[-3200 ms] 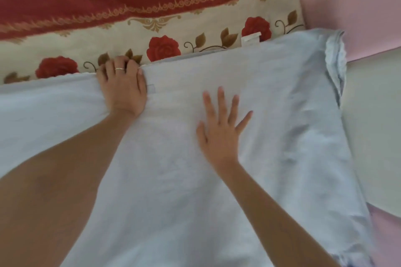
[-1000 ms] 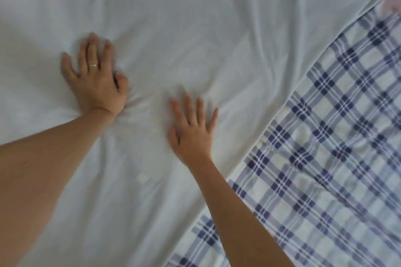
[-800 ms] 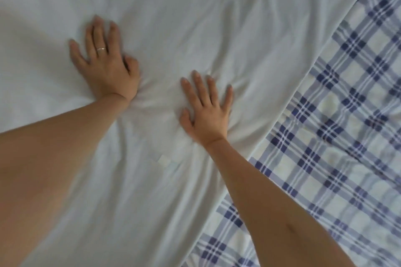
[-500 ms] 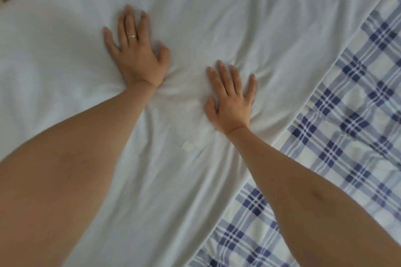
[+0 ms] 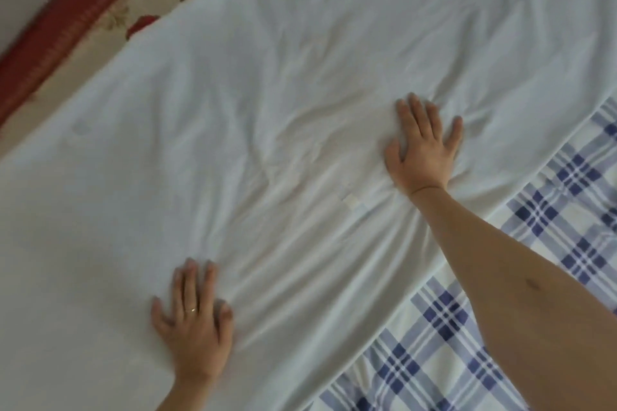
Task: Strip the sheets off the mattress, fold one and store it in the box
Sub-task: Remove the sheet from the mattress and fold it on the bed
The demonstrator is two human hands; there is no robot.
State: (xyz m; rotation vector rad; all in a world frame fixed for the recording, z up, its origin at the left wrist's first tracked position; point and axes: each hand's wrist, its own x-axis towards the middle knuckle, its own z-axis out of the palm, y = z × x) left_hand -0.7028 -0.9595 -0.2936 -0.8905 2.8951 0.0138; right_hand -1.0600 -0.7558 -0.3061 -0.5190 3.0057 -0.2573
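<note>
A pale blue-white sheet (image 5: 300,83) lies spread flat and wrinkled across most of the view. My left hand (image 5: 192,327) presses flat on it at the lower left, fingers apart, a ring on one finger. My right hand (image 5: 422,143) rests flat on the sheet at the centre right, fingers spread. Neither hand grips cloth. A small white label (image 5: 354,202) shows on the sheet between the hands. No box is in view.
A blue-and-white plaid sheet (image 5: 551,227) lies under the pale one, exposed at the lower right. A cream fabric with red roses and a red border (image 5: 83,20) runs along the upper left edge.
My left hand has slid down and to the left, away from the right hand, smoothing the sheet. The view has swung so the rose-patterned fabric shows at the upper left.
</note>
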